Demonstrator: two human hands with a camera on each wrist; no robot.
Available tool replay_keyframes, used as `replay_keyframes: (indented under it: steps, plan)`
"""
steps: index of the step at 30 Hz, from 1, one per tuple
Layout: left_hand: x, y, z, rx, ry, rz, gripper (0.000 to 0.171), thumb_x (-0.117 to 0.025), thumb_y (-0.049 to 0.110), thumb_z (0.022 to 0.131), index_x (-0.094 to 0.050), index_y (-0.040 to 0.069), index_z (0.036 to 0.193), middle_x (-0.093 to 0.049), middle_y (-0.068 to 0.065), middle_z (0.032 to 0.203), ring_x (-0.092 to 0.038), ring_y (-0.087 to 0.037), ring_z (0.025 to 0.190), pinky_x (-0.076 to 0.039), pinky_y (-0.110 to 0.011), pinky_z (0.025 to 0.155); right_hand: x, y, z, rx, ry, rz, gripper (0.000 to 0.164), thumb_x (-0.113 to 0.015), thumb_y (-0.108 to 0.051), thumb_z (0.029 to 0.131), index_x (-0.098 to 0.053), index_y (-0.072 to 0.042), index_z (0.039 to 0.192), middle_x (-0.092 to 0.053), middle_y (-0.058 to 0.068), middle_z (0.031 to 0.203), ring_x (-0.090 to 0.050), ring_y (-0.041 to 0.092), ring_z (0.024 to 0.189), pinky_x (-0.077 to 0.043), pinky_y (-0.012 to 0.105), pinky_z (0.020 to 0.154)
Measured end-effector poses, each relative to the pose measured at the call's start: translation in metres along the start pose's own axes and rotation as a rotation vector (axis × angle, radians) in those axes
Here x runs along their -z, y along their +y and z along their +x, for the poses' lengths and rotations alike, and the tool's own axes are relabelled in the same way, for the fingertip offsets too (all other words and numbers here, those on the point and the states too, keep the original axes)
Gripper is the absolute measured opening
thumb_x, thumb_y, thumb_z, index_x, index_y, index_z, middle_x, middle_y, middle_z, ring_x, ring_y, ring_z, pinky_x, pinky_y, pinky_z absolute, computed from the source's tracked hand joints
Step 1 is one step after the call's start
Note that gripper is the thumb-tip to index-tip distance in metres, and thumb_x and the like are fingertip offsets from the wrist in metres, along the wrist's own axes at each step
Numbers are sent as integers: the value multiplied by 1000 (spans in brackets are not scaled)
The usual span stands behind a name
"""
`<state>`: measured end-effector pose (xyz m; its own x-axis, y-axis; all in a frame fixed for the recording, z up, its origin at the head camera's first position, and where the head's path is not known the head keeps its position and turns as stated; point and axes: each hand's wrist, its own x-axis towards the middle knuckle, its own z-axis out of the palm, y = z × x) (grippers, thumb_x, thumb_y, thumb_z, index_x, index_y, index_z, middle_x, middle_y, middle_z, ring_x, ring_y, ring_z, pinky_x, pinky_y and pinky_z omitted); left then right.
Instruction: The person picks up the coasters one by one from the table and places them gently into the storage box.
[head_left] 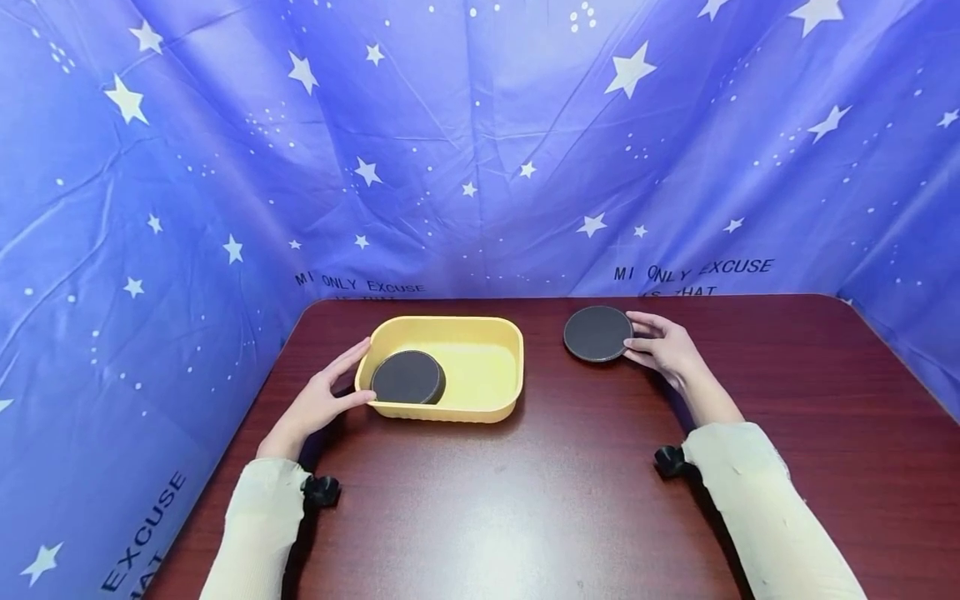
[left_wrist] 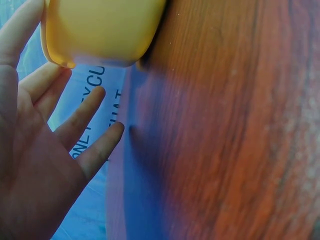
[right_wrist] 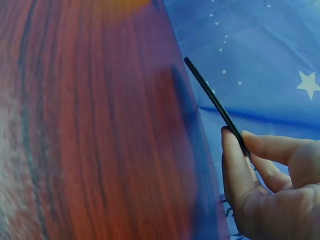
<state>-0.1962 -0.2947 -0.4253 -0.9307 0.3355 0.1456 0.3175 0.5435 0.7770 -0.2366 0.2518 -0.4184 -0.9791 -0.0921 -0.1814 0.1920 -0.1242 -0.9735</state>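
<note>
On the left half of the table sits a yellow rectangular plastic tub point(head_left: 483, 367) with rounded corners. My left hand point(head_left: 318, 404) holds its left end, with the thumb over the near corner and fingers at the far corner; in the left wrist view the lower fingers of the left hand point(left_wrist: 45, 145) are spread apart. Inside the tub, at its left, is a thick round black leather-like piece point(head_left: 407, 377). My right hand point(head_left: 672, 350) pinches a thin round black coaster point(head_left: 596, 333) by its right edge, raised off the table. Edge-on, the coaster point(right_wrist: 215, 102) looks flat and thin.
The dark reddish wooden table point(head_left: 570, 500) has a glossy surface. Blue star-printed cloth point(head_left: 480, 125) hangs behind it and on both sides, close to the table's edges. Black wrist straps or mounts point(head_left: 322, 492) are on both sleeves.
</note>
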Motion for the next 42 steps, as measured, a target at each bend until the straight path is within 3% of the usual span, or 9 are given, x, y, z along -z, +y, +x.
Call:
replay_keyframes:
  steps: [11, 15, 18, 25, 32, 42]
  plan:
    - [-1, 2, 0, 16, 1, -22, 78, -76, 21, 89, -36, 25, 155, -30, 4, 164, -27, -19, 151, -34, -54, 117, -9, -12, -11, 30, -44, 119, 72, -57, 13, 92, -24, 5, 155, -64, -9, 101, -68, 2, 87, -60, 21, 79]
    - [-1, 0, 0, 3, 4, -25, 77, -76, 20, 89, -37, 22, 156, -30, 0, 164, -26, -25, 152, -33, -58, 116, -15, -16, -14, 42, -72, 135, 72, -56, 14, 92, -22, 6, 155, -66, -9, 102, -69, 2, 88, -60, 21, 80]
    - [-1, 0, 0, -4, 1, -27, 77, -75, 20, 90, -36, 21, 156, -30, -1, 165, -26, -28, 152, -33, -59, 116, -20, -19, -16, 39, -84, 128, 72, -58, 12, 93, -22, 5, 155, -67, -10, 103, -70, 2, 88, -60, 20, 80]
    - [0, 2, 1, 6, 1, -35, 78, -76, 21, 89, -37, 23, 156, -30, 5, 164, -28, -16, 151, -34, -53, 117, -35, -28, -17, 46, -117, 110, 73, -60, 10, 93, -23, 5, 155, -67, -10, 106, -70, 2, 91, -60, 21, 81]
    - [0, 3, 1, 13, -6, -31, 79, -76, 23, 89, -35, 23, 156, -29, 1, 165, -28, -29, 151, -34, -56, 117, -48, -32, -14, 65, -147, 98, 66, -56, 11, 94, -27, 7, 153, -66, -7, 106, -69, 2, 92, -60, 22, 82]
    - [0, 1, 1, 14, 0, -12, 77, -75, 22, 90, -35, 21, 156, -29, -2, 165, -27, -32, 151, -33, -59, 116, -73, -36, -11, 64, -177, 55, 64, -53, 12, 95, -27, 8, 153, -63, -7, 107, -67, 2, 91, -60, 21, 81]
